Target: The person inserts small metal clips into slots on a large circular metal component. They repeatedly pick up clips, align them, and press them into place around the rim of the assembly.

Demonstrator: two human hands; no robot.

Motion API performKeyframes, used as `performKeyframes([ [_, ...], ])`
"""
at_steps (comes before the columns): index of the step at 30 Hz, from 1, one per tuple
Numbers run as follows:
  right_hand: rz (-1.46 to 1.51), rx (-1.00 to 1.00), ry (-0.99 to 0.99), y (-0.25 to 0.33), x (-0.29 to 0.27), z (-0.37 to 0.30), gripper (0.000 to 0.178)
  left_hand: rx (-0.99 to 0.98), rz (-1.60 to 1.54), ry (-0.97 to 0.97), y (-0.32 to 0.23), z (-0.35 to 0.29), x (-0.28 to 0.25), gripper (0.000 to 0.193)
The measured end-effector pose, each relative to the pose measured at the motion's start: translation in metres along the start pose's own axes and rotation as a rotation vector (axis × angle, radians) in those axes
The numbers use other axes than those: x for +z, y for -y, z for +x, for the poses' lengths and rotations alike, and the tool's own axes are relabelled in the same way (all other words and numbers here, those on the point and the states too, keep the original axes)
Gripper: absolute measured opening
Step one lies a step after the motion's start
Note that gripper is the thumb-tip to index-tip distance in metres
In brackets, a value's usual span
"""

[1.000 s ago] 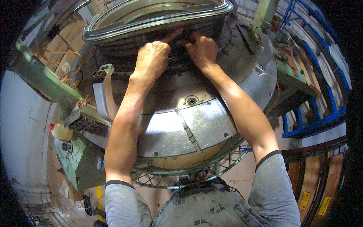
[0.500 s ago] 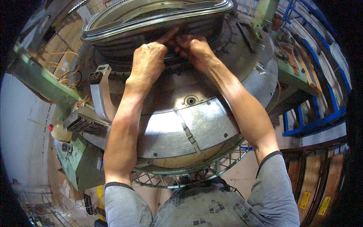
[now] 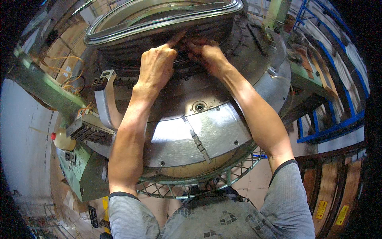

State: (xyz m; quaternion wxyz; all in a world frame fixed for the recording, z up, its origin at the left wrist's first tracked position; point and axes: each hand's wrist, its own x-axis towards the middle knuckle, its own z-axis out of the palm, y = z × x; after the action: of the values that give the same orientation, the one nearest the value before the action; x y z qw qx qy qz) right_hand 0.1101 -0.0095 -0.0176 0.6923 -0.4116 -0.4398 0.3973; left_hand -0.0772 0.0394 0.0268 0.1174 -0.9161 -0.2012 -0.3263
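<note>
Both my hands are up against the dark cylindrical wall (image 3: 127,53) of a large round machine, just below its shiny metal rim (image 3: 167,31). My left hand (image 3: 158,63) has its index finger stretched up and to the right along the wall, with the other fingers folded under. Close beside it, my right hand (image 3: 211,55) has its fingers bent together in the shadow under the rim. Whatever lies at those fingertips is too dark to make out. Beneath my forearms curves a polished metal cover plate (image 3: 171,139) with a buckle-like clip (image 3: 197,142) across it.
A metal bracket (image 3: 107,99) rises left of my left forearm, near a green beam (image 3: 51,87) and a red-capped bottle (image 3: 64,140). Right of the machine stand a green arm (image 3: 308,81) and a blue rack (image 3: 338,129). A round fitting (image 3: 199,106) sits between my forearms.
My hands stay at nearly the same spot under the rim, with only slight shifts of the fingers. The view has moved a little.
</note>
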Motion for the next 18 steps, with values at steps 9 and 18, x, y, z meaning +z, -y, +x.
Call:
performKeyframes([
  [9, -0.598, -0.077, 0.183, 0.021, -0.008, -0.047, 0.022, -0.719, -1.658, -0.124, -0.011, 0.001, 0.023, 0.014],
  [18, -0.403, 0.125, 0.251, 0.02, -0.018, -0.063, 0.015, -0.922, -1.703, 0.098, -0.022, 0.0, 0.016, 0.018],
])
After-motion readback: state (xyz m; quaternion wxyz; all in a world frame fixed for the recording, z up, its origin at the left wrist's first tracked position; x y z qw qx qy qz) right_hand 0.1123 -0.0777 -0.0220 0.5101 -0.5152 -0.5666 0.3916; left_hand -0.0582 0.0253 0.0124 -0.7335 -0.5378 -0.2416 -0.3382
